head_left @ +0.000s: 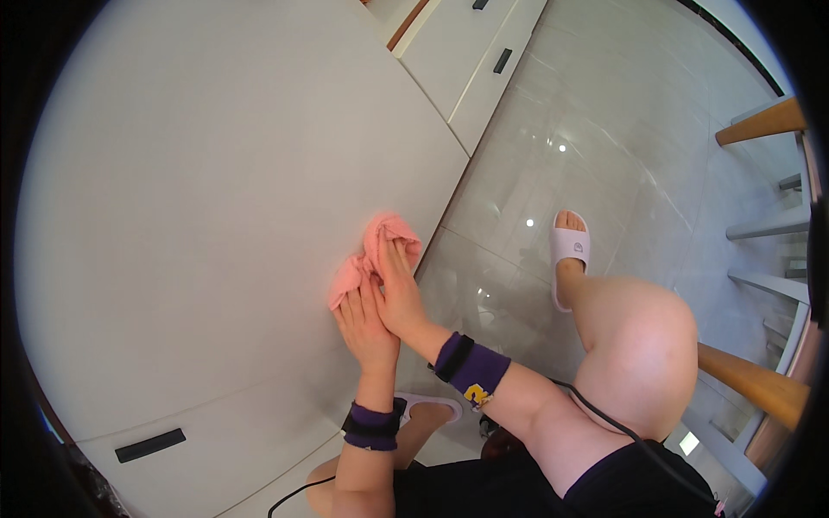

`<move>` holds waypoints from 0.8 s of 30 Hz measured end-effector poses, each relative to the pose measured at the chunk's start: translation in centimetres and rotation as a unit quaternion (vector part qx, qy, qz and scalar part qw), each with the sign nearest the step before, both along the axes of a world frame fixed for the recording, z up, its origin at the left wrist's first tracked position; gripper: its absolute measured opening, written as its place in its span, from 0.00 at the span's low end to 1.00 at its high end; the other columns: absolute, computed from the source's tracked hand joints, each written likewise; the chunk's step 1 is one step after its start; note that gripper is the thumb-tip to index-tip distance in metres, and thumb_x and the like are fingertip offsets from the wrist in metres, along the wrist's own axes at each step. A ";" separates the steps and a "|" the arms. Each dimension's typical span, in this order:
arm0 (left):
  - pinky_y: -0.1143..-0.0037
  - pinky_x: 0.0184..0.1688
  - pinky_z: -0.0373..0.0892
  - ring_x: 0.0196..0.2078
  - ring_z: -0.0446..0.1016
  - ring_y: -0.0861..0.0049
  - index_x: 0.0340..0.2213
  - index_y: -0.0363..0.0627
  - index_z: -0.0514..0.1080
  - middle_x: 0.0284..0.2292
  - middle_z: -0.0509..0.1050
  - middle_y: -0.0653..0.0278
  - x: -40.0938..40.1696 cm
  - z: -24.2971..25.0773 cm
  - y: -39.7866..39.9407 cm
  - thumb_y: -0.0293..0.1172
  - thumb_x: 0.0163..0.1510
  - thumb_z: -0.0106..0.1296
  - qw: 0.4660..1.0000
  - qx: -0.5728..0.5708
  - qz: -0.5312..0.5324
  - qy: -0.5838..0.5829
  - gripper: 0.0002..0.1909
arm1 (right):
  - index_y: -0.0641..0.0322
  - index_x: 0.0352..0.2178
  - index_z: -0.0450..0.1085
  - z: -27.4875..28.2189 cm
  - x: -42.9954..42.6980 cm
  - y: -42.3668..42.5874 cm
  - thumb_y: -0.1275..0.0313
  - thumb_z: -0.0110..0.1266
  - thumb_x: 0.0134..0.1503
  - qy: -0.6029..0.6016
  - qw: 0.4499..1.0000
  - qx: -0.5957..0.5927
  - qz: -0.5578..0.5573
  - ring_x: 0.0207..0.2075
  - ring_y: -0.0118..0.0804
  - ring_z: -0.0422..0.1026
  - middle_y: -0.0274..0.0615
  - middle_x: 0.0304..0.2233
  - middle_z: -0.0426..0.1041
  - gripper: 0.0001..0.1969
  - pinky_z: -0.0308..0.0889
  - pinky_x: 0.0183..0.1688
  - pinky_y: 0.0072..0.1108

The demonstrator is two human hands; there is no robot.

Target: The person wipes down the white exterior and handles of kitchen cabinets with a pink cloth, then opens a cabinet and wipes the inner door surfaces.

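Observation:
A pink cloth (392, 223), bunched into folds, lies against the pale front of a cabinet (214, 194) near its floor-side edge. My left hand (366, 327) presses its lower part to the panel, with the fingertips under the fold. Just to the right, my right hand (403, 291) has its fingers on the upper part, some tucked into the folds. The two hands touch each other along the thumb side. Purple wristbands with black straps, a right one (471, 369) and a left one (372, 425), circle my forearms.
A black handle (150, 445) juts from the lower cabinet front. Drawers (479, 71) with black handles adjoin at the top. Glossy tiled floor (583, 129) runs alongside. Chair legs (761, 123) stand at the right. My slippered foot (570, 249) and a black cable (602, 408) are close by.

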State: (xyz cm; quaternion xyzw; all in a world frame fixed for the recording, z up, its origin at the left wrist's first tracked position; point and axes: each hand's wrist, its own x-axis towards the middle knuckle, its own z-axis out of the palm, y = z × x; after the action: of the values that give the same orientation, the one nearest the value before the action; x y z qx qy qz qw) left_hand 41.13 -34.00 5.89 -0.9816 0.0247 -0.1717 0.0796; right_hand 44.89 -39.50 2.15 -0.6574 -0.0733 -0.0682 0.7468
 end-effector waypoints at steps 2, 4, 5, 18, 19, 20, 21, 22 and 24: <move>0.61 0.55 0.52 0.53 0.59 0.58 0.51 0.37 0.60 0.50 0.63 0.52 0.4 0.1 -0.7 0.32 0.47 0.48 1.000 0.005 0.003 -0.005 0.29 | 0.64 0.59 0.42 -1.7 0.2 -0.3 0.80 0.42 0.52 -0.021 0.999 0.012 -0.035 0.61 0.55 0.45 0.57 0.58 0.47 0.33 0.51 0.57 0.31; 0.61 0.55 0.52 0.53 0.59 0.58 0.51 0.37 0.60 0.50 0.63 0.52 0.3 -1.2 -0.9 0.31 0.46 0.49 0.998 0.034 -0.021 0.042 0.29 | 0.63 0.59 0.42 -3.6 0.4 -0.8 0.76 0.44 0.53 0.066 0.996 0.053 -0.009 0.59 0.54 0.50 0.57 0.57 0.51 0.33 0.53 0.56 0.30; 0.61 0.55 0.52 0.53 0.59 0.58 0.51 0.36 0.60 0.50 0.63 0.52 0.3 -1.8 -1.1 0.31 0.46 0.49 0.997 0.044 -0.030 0.057 0.29 | 0.63 0.59 0.43 -4.6 0.3 -0.8 0.76 0.45 0.52 0.103 0.992 0.072 -0.010 0.56 0.54 0.53 0.57 0.54 0.54 0.33 0.55 0.54 0.31; 0.59 0.57 0.49 0.55 0.57 0.57 0.51 0.37 0.60 0.50 0.62 0.51 -0.9 -1.0 -1.1 0.29 0.44 0.50 0.996 0.037 -0.027 0.073 0.30 | 0.64 0.57 0.48 -4.5 0.1 -0.1 0.79 0.46 0.48 0.051 0.992 0.048 -0.101 0.55 0.56 0.55 0.57 0.53 0.55 0.33 0.53 0.56 0.32; 0.59 0.58 0.49 0.55 0.57 0.57 0.52 0.37 0.59 0.51 0.61 0.51 -1.4 -1.2 -1.1 0.29 0.43 0.50 0.996 0.021 -0.027 0.078 0.32 | 0.64 0.56 0.49 -4.9 0.9 -0.3 0.79 0.47 0.47 0.057 0.991 0.060 -0.109 0.54 0.56 0.55 0.57 0.53 0.56 0.33 0.52 0.56 0.32; 0.59 0.58 0.49 0.55 0.57 0.57 0.52 0.37 0.58 0.51 0.61 0.51 -1.6 -1.3 -1.1 0.29 0.43 0.51 0.996 0.013 -0.027 0.082 0.32 | 0.65 0.56 0.49 -5.2 1.7 -0.4 0.78 0.47 0.47 0.063 0.989 0.072 -0.117 0.54 0.56 0.56 0.57 0.52 0.57 0.32 0.52 0.56 0.33; 0.60 0.58 0.49 0.55 0.56 0.56 0.53 0.37 0.57 0.51 0.61 0.51 -1.7 -1.4 -1.2 0.29 0.43 0.51 0.996 0.006 -0.027 0.085 0.33 | 0.65 0.56 0.50 -5.6 2.5 -0.7 0.78 0.48 0.47 0.068 0.986 0.084 -0.126 0.53 0.56 0.56 0.56 0.52 0.58 0.32 0.52 0.56 0.33; 0.60 0.58 0.49 0.55 0.56 0.56 0.53 0.37 0.57 0.51 0.61 0.51 -1.6 -1.4 -1.5 0.28 0.42 0.51 0.996 0.003 -0.030 0.085 0.34 | 0.66 0.55 0.51 -6.1 3.2 -0.6 0.77 0.48 0.47 0.076 0.984 0.089 -0.134 0.53 0.56 0.57 0.56 0.50 0.59 0.31 0.52 0.56 0.33; 0.60 0.58 0.49 0.55 0.56 0.56 0.54 0.37 0.56 0.51 0.60 0.51 -1.4 -1.4 -1.8 0.28 0.42 0.51 0.996 0.000 -0.031 0.086 0.35 | 0.67 0.54 0.52 -6.2 3.9 -0.6 0.77 0.49 0.47 0.084 0.982 0.094 -0.139 0.52 0.55 0.57 0.56 0.49 0.60 0.30 0.53 0.55 0.33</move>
State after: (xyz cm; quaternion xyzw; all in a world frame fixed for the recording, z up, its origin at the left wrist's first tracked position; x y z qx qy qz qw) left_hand 39.69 -35.81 4.53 -0.9915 0.0621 -0.0889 0.0717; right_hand 48.83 -40.08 -4.07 -0.5915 0.0883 -0.1221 0.7921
